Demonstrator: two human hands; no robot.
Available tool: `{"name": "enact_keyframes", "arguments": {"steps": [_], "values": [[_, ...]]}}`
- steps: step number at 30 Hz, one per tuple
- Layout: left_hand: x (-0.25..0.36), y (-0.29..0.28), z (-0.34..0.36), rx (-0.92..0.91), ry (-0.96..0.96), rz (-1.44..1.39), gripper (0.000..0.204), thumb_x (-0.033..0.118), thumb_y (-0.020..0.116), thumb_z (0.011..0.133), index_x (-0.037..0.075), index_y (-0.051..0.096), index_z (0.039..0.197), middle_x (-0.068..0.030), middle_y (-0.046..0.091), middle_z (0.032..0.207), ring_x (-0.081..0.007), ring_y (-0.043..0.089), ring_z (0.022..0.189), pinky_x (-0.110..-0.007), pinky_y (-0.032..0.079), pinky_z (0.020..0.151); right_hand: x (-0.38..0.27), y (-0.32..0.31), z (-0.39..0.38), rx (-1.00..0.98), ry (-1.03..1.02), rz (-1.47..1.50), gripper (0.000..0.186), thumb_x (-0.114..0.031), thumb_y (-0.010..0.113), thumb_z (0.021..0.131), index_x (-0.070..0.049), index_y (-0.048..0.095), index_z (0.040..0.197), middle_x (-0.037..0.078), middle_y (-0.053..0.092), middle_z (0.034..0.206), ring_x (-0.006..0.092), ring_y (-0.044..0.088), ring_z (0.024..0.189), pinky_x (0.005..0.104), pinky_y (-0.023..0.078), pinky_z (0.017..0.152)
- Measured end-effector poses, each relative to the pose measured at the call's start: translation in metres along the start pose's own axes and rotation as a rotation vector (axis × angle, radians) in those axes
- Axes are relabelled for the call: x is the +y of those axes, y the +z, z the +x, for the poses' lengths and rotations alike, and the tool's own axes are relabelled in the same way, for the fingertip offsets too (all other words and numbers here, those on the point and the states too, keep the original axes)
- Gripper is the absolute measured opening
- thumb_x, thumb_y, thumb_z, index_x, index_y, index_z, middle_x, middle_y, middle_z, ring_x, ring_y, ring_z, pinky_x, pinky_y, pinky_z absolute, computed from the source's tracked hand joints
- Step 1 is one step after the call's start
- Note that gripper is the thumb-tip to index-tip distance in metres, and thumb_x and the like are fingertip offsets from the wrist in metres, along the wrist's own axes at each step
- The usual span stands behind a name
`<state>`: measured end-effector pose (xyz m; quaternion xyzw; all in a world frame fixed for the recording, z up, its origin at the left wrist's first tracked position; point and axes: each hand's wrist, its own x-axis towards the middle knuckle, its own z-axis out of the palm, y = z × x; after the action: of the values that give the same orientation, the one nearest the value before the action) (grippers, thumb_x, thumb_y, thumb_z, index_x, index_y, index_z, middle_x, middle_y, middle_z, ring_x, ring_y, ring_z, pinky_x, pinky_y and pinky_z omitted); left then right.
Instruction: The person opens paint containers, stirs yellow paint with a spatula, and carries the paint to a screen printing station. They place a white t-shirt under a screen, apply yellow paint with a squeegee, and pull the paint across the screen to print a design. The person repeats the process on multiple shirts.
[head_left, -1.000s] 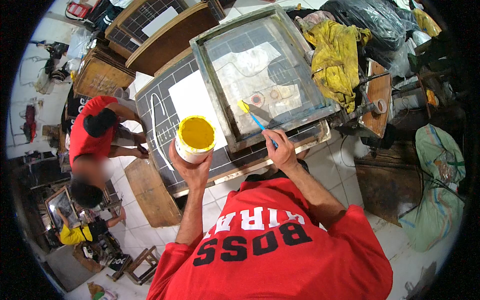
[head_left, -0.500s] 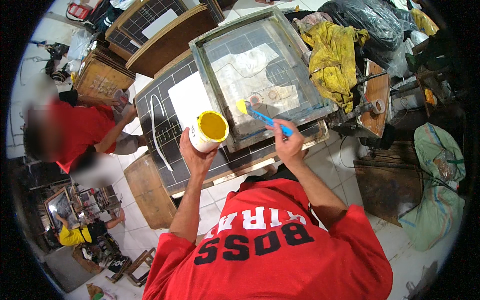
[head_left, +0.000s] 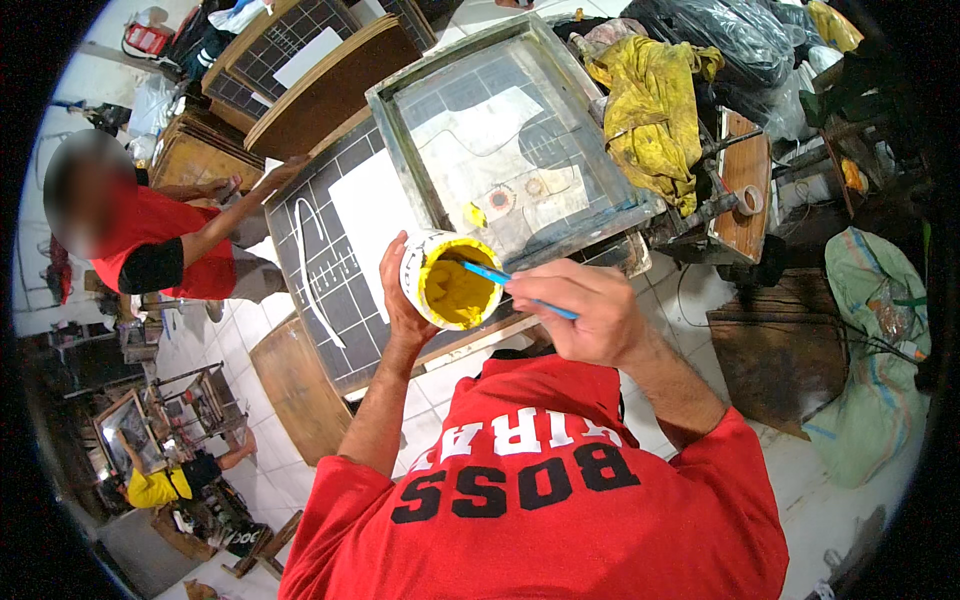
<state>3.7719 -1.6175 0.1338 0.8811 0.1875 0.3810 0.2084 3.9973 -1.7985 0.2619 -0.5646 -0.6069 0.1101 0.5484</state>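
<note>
My left hand grips a white tub of thick yellow ink, tilted toward me over the front of the gridded platen. My right hand is closed on a blue-handled spatula, its head down inside the tub. Behind the tub, a framed screen lies on the platen, with a dab of yellow ink on its mesh. A white sheet sits partly under the frame, and a white strip lies on the platen's left.
A person in red stands at the left; another in yellow works lower down. Stacked boards stand behind. A stained yellow cloth, a wooden ledge with a tape roll and a green sack are at right.
The blue spatula has left the screen and gone into the tub, leaving yellow ink on the mesh. The tub has moved right and tilted. The person in red has shifted.
</note>
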Motion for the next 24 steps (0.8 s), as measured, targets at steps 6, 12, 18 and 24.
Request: {"name": "enact_keyframes", "arguments": {"steps": [6, 12, 18, 24], "values": [[0.006, -0.004, 0.010, 0.013, 0.050, 0.024, 0.111, 0.027, 0.096, 0.069, 0.007, 0.030, 0.155, -0.0324, 0.044, 0.150, -0.0455, 0.050, 0.136, -0.052, 0.046, 0.109, 0.005, 0.011, -0.006, 0.028, 0.159, 0.163, 0.015, -0.003, 0.072, 0.091, -0.002, 0.071, 0.106, 0.014, 0.071, 0.090, 0.0295, 0.074, 0.076, 0.0372, 0.057, 0.064], [-0.004, -0.007, -0.003, -0.007, 0.036, 0.060, 0.114, 0.030, 0.098, 0.065, 0.006, 0.032, 0.153, -0.0324, 0.044, 0.149, -0.0474, 0.048, 0.136, -0.057, 0.042, 0.111, 0.015, 0.040, -0.030, 0.145, 0.373, 0.356, 0.013, -0.009, 0.067, 0.099, 0.002, 0.070, 0.105, 0.013, 0.074, 0.088, 0.0204, 0.077, 0.074, 0.0313, 0.058, 0.060], [-0.008, -0.003, -0.038, -0.040, -0.042, 0.212, 0.117, 0.032, 0.101, 0.059, 0.005, 0.036, 0.152, -0.0278, 0.047, 0.149, -0.0435, 0.050, 0.134, -0.054, 0.043, 0.110, 0.039, 0.071, -0.056, 0.422, 0.942, 0.744, 0.023, -0.013, 0.059, 0.106, 0.009, 0.063, 0.112, 0.014, 0.072, 0.089, 0.0249, 0.076, 0.072, 0.0304, 0.062, 0.062], [-0.007, 0.004, -0.055, 0.028, -0.206, 0.283, 0.113, 0.024, 0.099, 0.059, 0.002, 0.037, 0.151, -0.0257, 0.047, 0.148, -0.0422, 0.047, 0.137, -0.053, 0.037, 0.114, 0.039, 0.054, -0.062, 0.484, 0.790, 0.635, 0.025, -0.016, 0.055, 0.108, 0.008, 0.061, 0.111, 0.015, 0.071, 0.088, 0.0253, 0.076, 0.070, 0.0328, 0.063, 0.062]]}}
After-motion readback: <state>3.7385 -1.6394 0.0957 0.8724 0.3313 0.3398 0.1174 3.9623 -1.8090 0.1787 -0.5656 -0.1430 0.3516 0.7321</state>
